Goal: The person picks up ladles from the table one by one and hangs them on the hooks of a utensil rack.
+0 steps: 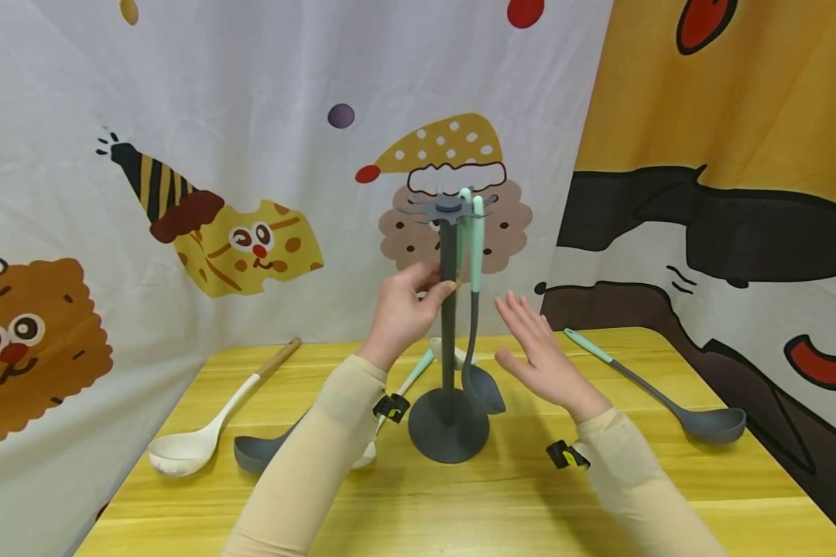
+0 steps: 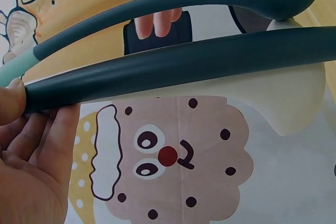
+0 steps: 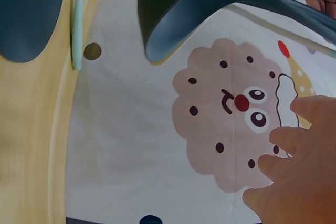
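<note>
A dark grey utensil stand (image 1: 449,445) is upright at the middle of the table, with a hooked top (image 1: 449,205). My left hand (image 1: 407,309) grips its post (image 2: 184,64), thumb in front and fingers curled behind. From the hooks hangs a dark grey ladle (image 1: 485,389) with a mint handle, on the right side of the post. Behind the post hangs a white utensil (image 2: 299,98), partly covered by it. Just right of the hanging ladle, my right hand (image 1: 539,356) is raised with its fingers straight and holds nothing.
On the left of the wooden table (image 1: 432,518) lie a white ladle (image 1: 184,451) with a wooden handle and a grey ladle (image 1: 254,454), half hidden by my sleeve. A white utensil with a mint handle (image 1: 416,371) lies behind my left forearm. Another grey ladle (image 1: 714,425) lies at right.
</note>
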Demonstrator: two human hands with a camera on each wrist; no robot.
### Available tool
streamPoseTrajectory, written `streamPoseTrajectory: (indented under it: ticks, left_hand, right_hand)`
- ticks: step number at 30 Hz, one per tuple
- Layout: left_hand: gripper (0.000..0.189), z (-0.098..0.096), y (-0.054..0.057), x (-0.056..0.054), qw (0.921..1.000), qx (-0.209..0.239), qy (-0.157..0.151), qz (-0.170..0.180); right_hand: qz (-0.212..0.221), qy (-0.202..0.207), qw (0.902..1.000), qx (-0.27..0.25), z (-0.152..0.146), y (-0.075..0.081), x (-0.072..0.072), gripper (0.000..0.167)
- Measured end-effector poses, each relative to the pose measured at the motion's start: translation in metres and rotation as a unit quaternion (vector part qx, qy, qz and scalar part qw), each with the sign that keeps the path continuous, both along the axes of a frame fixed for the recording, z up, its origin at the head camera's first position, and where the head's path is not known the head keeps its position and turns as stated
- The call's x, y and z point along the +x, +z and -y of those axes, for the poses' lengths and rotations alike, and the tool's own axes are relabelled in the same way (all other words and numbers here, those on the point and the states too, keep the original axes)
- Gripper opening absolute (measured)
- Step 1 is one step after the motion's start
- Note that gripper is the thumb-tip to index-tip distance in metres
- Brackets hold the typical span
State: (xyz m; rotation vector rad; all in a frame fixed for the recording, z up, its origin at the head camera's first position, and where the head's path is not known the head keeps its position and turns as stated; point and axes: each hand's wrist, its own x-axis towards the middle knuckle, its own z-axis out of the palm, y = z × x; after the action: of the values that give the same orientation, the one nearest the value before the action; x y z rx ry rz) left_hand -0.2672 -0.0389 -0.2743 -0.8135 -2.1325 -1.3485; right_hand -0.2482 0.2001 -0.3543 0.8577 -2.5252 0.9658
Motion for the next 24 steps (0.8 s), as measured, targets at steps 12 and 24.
streamPoseTrajectory:
  ticks: [12, 24]
  left_hand:
    - [0.014, 0.0, 0.001, 0.0, 1.0, -0.002, 0.0, -0.002]
    - [0.015, 0.001, 0.0, 0.001, 1.0, -0.002, -0.002, -0.004]
  right_hand:
    - [0.016, -0.036, 0.9981, 0.049, -0.021, -0.018, -0.007, 0.075]
    - [0.035, -0.084, 0.9867, 0.135, -0.036, -0.028, -0.008, 0.079]
